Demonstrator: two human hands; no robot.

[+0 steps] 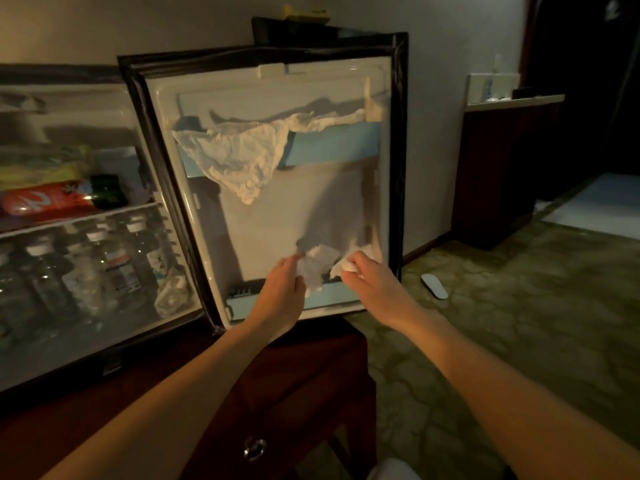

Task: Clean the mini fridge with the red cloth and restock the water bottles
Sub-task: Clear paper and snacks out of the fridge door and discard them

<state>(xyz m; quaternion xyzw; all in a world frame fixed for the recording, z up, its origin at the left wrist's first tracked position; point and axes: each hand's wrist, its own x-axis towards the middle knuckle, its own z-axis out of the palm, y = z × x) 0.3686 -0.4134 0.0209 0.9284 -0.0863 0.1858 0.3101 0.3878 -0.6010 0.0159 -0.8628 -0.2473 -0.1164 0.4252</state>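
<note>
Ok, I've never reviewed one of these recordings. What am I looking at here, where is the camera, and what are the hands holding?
There is one view, from a camera worn on the person's head, looking down at their bare arms. No robot is involved. The mini fridge door stands open, its inside facing us. The left hand and right hand each pinch a piece of white crumpled material at the lower door shelf; a similar white sheet drapes over the upper shelf. No red cloth is visible. Left, inside the fridge, water bottles stand below a shelf.

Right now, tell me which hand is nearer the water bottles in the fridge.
Left. The left hand is at the open door's lower shelf, closer to the water bottles; the right hand is farther right.
</note>
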